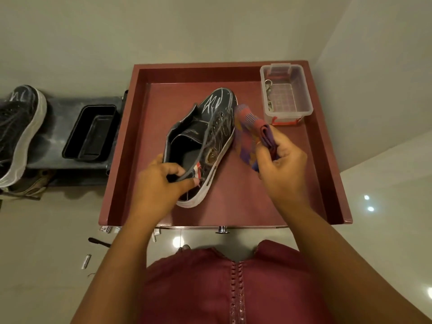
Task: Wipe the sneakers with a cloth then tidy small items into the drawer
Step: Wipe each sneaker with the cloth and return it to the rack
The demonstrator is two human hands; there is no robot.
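Observation:
A black sneaker (210, 127) with a white sole and white scribbles lies on the red-brown cabinet top (233, 202), toe pointing away. My left hand (161, 183) grips its heel collar, fingers curled inside the opening. My right hand (280, 169) holds a folded pink, purple and orange cloth (249, 134) beside the sneaker's right side. The cloth's free end hangs close to the sole; contact cannot be told. A second black sneaker (19, 129) sits on a dark shelf at the far left.
A clear plastic box (286, 92) holding keys stands at the back right corner. A black tray (90, 133) rests on the dark shelf (56, 127) to the left. Small items (108, 229) lie on the shiny floor below. A drawer knob (222, 229) shows at the front edge.

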